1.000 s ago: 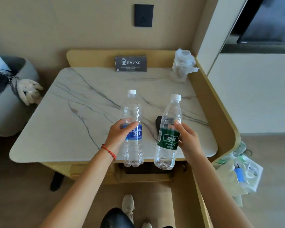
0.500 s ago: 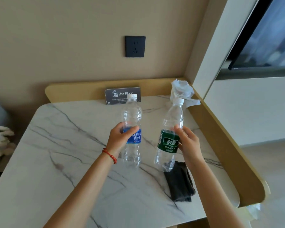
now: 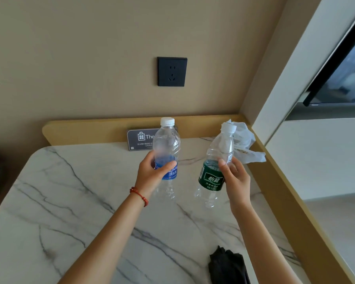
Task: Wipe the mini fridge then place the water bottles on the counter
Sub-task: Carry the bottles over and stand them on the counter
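Note:
My left hand (image 3: 152,174) grips a clear water bottle with a blue label (image 3: 166,144), held upright over the white marble counter (image 3: 70,212). My right hand (image 3: 235,179) grips a second clear bottle with a dark green label (image 3: 211,181), tilted slightly with its cap leaning right. Both bottles hover over the counter's far middle; whether their bases touch the marble is unclear. A dark folded cloth (image 3: 228,265) lies on the counter near the front right edge. The mini fridge is out of view.
A small dark sign (image 3: 140,140) leans against the wooden back rim (image 3: 90,130). A crumpled white plastic bag (image 3: 246,146) sits in the back right corner. A black wall socket (image 3: 172,71) is above. The wooden side rim (image 3: 295,212) borders the right.
Both hands have carried the bottles forward, deeper over the counter toward the back wall. The view has tilted up and moved closer, so the dark cloth now lies nearer me than the bottles.

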{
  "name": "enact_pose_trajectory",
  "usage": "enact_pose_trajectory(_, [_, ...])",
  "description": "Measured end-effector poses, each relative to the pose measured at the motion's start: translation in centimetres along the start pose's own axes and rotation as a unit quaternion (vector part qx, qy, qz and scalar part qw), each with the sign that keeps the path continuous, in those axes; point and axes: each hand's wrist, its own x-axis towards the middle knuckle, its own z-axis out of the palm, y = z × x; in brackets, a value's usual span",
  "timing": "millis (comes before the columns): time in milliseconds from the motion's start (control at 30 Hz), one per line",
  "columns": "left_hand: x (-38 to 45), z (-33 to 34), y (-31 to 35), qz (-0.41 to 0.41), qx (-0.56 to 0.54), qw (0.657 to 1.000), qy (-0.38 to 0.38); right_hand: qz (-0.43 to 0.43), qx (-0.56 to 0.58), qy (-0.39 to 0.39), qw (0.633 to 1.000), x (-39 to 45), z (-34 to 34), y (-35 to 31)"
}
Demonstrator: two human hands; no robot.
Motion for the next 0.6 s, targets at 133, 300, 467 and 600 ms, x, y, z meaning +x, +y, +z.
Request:
enact_pose_trajectory(133, [3.0, 1.1, -1.4, 0.012, 0.002, 1.000, 0.015, -0.045, 0.004, -0.015, 0.999, 3.3, 0.6, 1.1])
enact_pose_trajectory(300, [5.7, 2.3, -3.5, 0.034, 0.009, 0.999, 0.021, -0.081, 0.005, -0.024, 0.996, 6.6, 1.4, 3.0])
enact_pose_trajectory(467, [7.3, 3.5, -4.9, 0.049, 0.000, 0.999, 0.009, -0.091, -0.001, -0.020, 0.996, 8.7, 1.3, 4.6])
enact_pose_trajectory(600, [8.1, 4.4, -5.2, 0.062, 0.004, 0.998, 0.001, -0.091, -0.019, -0.026, 0.995, 9.2, 1.2, 5.5])
